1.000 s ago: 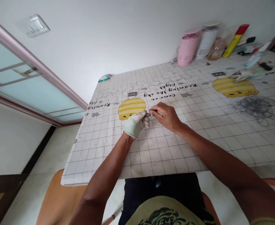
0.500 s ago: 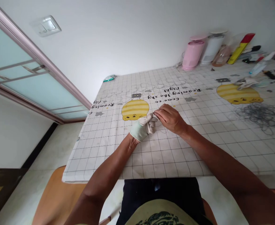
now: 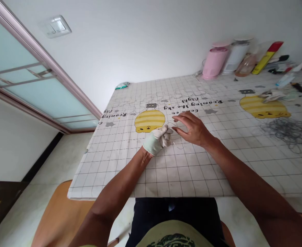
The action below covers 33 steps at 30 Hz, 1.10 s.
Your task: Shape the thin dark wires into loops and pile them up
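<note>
Left hand (image 3: 156,140), gloved: pinching thin curled strand (image 3: 181,148) | right hand (image 3: 194,129), bare: fingers parted, empty | wiry tangle (image 3: 286,131)

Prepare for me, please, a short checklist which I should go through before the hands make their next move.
1. Left hand is gloved: ok.
2. Left fingers are closed on the thin strand: ok, they appear pinched together.
3. Right hand is gloved as well: not ok, it is bare.
4. Right thumb and forefinger are apart: ok, a gap shows between them.
5. Right thumb is clear of the thin strand: cannot tell, the strand is too fine to follow there.
6. Tangled pile is away from both hands: ok, it lies apart, to the right on the tablecloth.
</note>
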Tool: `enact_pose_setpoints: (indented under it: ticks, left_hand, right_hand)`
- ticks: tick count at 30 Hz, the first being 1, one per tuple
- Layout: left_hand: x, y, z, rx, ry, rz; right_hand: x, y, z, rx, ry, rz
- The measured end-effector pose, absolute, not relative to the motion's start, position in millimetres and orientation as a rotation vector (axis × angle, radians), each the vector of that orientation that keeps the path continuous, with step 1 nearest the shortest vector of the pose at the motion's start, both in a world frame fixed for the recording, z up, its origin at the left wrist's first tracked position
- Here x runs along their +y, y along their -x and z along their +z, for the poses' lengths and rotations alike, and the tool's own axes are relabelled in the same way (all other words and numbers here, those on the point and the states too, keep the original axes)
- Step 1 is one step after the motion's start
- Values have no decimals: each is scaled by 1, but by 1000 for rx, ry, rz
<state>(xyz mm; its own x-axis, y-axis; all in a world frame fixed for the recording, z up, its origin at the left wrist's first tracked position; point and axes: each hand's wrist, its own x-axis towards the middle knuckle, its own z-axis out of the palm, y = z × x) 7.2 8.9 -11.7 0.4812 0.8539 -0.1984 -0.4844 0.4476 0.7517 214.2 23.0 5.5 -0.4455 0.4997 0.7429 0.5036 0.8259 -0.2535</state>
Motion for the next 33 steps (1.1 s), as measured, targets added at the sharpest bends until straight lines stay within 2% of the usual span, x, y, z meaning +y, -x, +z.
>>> enact_pose_setpoints:
  ticks: [18,33]
  left_hand:
    - [6,-14,-10,732,-779,877]
    - [10,-3,-10,808,-1067,972]
  right_hand:
    - [17,-212,13,-2028,649,221]
    - [20,-214,4,-2056,716,158]
